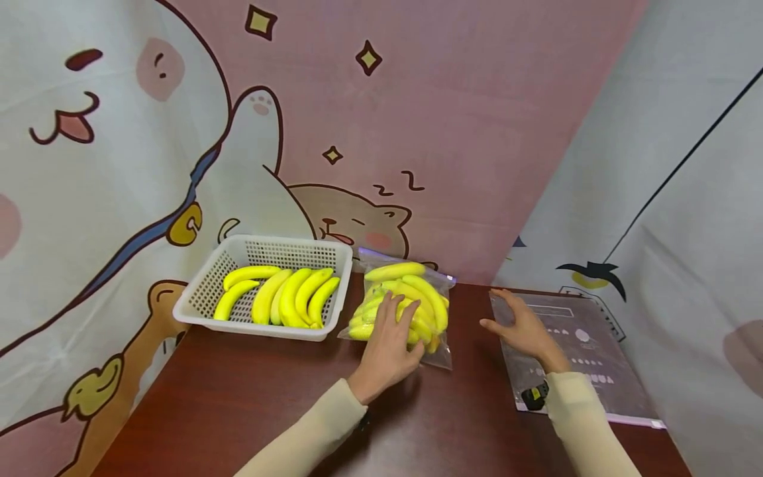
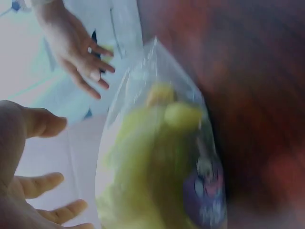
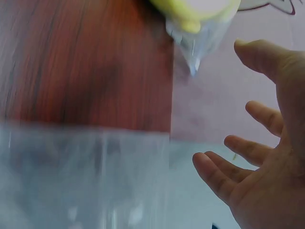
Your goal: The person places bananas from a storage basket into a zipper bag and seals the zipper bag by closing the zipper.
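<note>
A clear zip bag (image 1: 440, 358) full of yellow bananas (image 1: 430, 299) lies on the table near the back wall. Over its front side is my left hand (image 1: 389, 351), fingers spread and slightly bent; in the left wrist view the fingers (image 2: 45, 183) stand apart from the bag, which looks blurred. To the right of that bag, my right hand (image 1: 527, 331) hovers with thumb and fingers spread, nothing between them. Beneath it lies a flat, translucent zip bag (image 1: 572, 358) with white print. The right wrist view shows the right hand (image 3: 259, 143) with fingers apart.
A white perforated basket (image 1: 253, 323) holding several loose bananas (image 1: 295, 298) stands left of the filled bag. Dark reddish wood forms the table top (image 1: 238, 384). A printed cloth (image 1: 465, 132) hangs behind it and at both sides.
</note>
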Motion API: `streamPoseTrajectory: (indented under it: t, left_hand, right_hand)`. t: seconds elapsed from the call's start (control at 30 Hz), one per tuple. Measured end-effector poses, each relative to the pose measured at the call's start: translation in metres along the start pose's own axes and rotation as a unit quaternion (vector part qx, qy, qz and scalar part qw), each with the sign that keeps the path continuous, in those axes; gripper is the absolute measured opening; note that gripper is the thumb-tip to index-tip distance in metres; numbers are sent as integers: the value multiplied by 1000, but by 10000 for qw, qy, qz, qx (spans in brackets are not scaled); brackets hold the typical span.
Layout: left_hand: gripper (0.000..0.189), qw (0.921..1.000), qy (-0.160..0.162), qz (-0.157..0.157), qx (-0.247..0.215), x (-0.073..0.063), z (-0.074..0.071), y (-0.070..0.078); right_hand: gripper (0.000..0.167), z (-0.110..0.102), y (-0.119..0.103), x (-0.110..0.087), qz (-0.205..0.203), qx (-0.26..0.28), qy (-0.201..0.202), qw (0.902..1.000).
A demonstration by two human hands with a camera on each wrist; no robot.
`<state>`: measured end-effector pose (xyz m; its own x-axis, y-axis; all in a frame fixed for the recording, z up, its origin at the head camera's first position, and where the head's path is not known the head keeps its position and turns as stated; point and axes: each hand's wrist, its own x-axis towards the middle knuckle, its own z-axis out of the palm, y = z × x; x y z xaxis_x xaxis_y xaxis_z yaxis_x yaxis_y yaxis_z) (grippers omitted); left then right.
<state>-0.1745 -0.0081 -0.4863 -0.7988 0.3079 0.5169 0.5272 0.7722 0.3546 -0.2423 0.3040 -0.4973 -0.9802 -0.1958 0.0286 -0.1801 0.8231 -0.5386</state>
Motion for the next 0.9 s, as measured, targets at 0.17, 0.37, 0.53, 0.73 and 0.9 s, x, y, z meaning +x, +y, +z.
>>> streamPoseTrajectory:
  t: [0.17,0.37,0.53,0.73,0.9]
  left_hand:
    - [61,9979,-465,431,-111,0,21,26]
    - [64,9811,-1565,1132,-155,5,51,50]
    - [61,9550,-2347,1812,24,12,77,71]
    - [60,9218,-3302,2009,285,21,106,104]
    - [58,8999,-3801,2037,648,28,126,127]
  right_hand:
    - [81,-14,27,-8,-97,-263,-70,9996]
    - [82,-27,49,-15,-153,-562,-57,9983]
    - [82,-31,72,-18,-159,-911,-29,9957]
    - [81,-36,93,-21,-79,-1268,-138,9918]
    - [81,-37,106,-22,-19,-1442,-326,9890]
